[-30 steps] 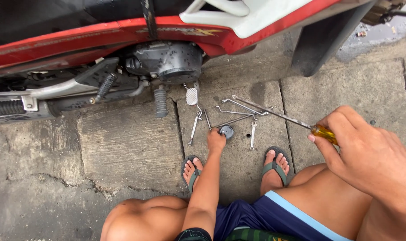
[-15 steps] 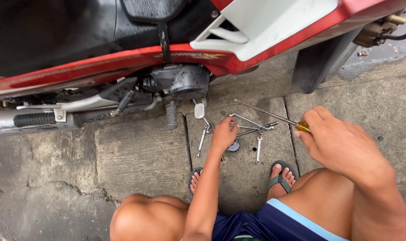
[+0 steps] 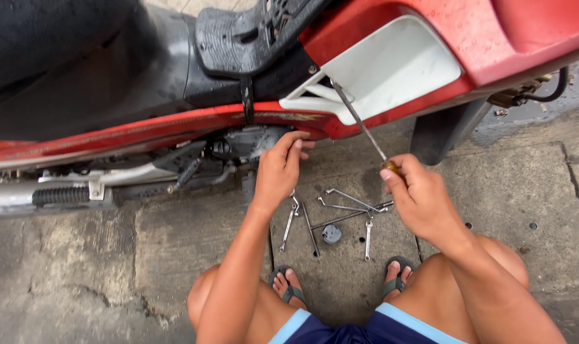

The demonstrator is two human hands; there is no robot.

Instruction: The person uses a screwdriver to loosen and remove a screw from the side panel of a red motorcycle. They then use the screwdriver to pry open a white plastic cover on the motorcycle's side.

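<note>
Down by the engine, the left hand [image 3: 278, 171] is up against the dark engine casing [image 3: 248, 141] of the red motorbike [image 3: 429, 38], fingers [image 3: 297, 143] held together and curled loosely over its edge; whether they pinch anything is hidden by the hand itself. Over on the other side, the right hand [image 3: 420, 197] is clamped around the amber handle of a long screwdriver [image 3: 359, 121], fingers wrapped tight, and the thin shaft runs up and away from them to the white side panel [image 3: 391, 67], its tip right at the panel's edge. Only a sliver of that handle shows past the fingers.

Just below both sets of fingers, on the concrete pavement [image 3: 175, 255], lies a loose scatter of spanners [image 3: 340, 210], with a small round dark part [image 3: 331, 234] among them; what that part is, hard to make out. No box or tray holds the tools. Two sandalled feet [image 3: 289, 286] sit nearer the body. The bike's seat and rear are cut off at the top edge.
</note>
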